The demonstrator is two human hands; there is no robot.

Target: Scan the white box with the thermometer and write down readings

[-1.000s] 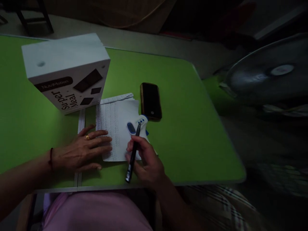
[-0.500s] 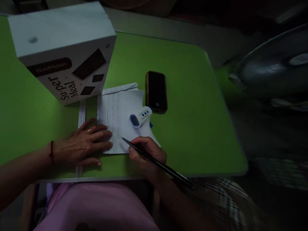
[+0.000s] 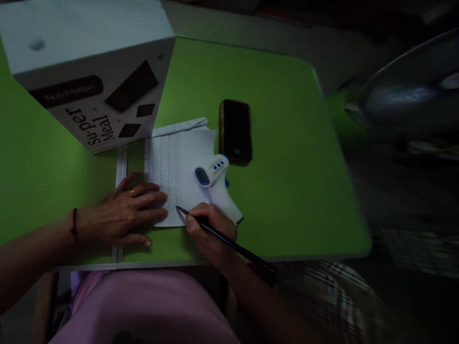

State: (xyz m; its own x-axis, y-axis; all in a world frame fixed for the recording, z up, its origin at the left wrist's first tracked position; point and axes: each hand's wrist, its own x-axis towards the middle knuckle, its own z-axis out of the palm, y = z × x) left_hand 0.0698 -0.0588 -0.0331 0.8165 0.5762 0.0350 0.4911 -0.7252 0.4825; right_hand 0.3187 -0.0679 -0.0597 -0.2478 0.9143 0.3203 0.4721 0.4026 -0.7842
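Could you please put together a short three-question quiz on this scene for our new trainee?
1. Open question: What does the right hand hold, with its tip over the paper?
2. True or false: The white-and-blue thermometer lies partly over the paper.
3. Multiple choice: Which of these lies on the green table, beyond the thermometer?
A. a cup
B. a phone
C. a pair of scissors

Key: 1. a black pen; 2. true; 3. B.

Phone (image 3: 235,131) right of paper (image 3: 182,172)
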